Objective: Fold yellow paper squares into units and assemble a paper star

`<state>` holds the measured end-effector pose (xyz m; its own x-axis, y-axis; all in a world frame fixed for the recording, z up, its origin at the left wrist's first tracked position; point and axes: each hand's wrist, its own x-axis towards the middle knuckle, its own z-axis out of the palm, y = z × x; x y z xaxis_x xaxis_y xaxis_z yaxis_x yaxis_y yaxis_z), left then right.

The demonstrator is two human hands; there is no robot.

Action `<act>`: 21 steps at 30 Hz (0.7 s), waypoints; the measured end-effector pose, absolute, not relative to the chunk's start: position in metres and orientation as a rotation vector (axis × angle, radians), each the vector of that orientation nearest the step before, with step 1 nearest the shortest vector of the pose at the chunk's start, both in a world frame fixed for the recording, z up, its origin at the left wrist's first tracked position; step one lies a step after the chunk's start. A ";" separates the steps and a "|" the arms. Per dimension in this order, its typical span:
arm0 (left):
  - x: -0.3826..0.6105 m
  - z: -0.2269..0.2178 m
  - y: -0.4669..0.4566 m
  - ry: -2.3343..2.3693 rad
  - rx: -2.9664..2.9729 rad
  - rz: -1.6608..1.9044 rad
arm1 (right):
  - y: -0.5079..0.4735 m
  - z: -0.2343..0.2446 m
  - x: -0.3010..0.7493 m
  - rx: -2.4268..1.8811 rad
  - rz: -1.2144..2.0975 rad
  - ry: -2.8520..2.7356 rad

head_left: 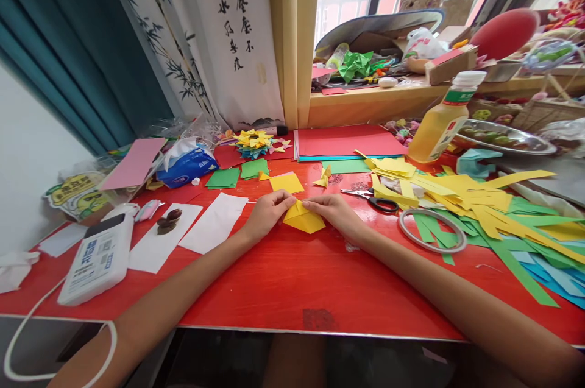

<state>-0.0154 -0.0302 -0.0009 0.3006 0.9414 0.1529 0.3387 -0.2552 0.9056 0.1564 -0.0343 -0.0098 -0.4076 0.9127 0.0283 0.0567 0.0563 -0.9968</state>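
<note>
Between my hands is a partly folded piece of yellow paper (304, 221), its lower edge pointing toward me. My left hand (270, 212) pinches its upper left corner, thumb and fingers closed. On the opposite corner, my right hand (336, 212) has its fingertips pressed together on the paper. Just beyond lies a small stack of yellow paper squares (286, 183). A small folded yellow piece (323, 176) stands near it, behind my right hand. Black-handled scissors (382, 203) rest to the right of that hand.
Yellow, green and blue paper strips (484, 211) spread over the right side, with a tape roll (432, 231) beside them. A juice bottle (441, 120) stands behind. At left are a white power bank (98, 260), white paper sheets (214, 223) and a blue tissue pack (187, 165).
</note>
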 end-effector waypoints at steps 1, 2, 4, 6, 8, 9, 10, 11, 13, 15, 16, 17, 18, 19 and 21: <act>-0.015 -0.001 -0.030 1.160 1.769 0.944 | -0.034 -0.010 0.156 -1.002 1.436 -1.591; -0.016 -0.001 -0.031 1.163 1.774 0.945 | -0.034 -0.010 0.156 -1.008 1.425 -1.598; -0.015 -0.001 -0.031 1.165 1.782 0.946 | -0.034 -0.010 0.156 -1.032 1.392 -1.619; -0.015 0.000 -0.031 1.166 1.787 0.941 | -0.034 -0.010 0.156 -1.059 1.363 -1.643; -0.015 0.000 -0.031 1.170 1.790 0.937 | -0.034 -0.009 0.157 -1.077 1.345 -1.657; -0.015 0.001 -0.031 1.171 1.791 0.938 | -0.034 -0.009 0.157 -1.080 1.340 -1.658; -0.015 0.001 -0.032 1.171 1.794 0.940 | -0.035 -0.009 0.157 -1.082 1.335 -1.658; -0.014 0.001 -0.032 1.171 1.798 0.943 | -0.035 -0.009 0.157 -1.085 1.329 -1.657; -0.014 0.002 -0.032 1.172 1.804 0.945 | -0.035 -0.009 0.157 -1.096 1.316 -1.658; -0.014 0.003 -0.033 1.180 1.804 0.942 | -0.034 -0.010 0.156 -1.103 1.305 -1.660; -0.014 0.003 -0.033 1.183 1.803 0.937 | -0.034 -0.010 0.156 -1.103 1.300 -1.661; -0.014 0.003 -0.033 1.182 1.801 0.932 | -0.034 -0.011 0.156 -1.103 1.295 -1.663; -0.014 0.003 -0.033 1.176 1.796 0.926 | -0.034 -0.011 0.156 -1.105 1.286 -1.666; -0.014 0.002 -0.032 1.164 1.791 0.921 | -0.034 -0.012 0.156 -1.110 1.272 -1.671; -0.014 0.000 -0.031 1.127 1.782 0.907 | -0.033 -0.012 0.157 -1.127 1.234 -1.681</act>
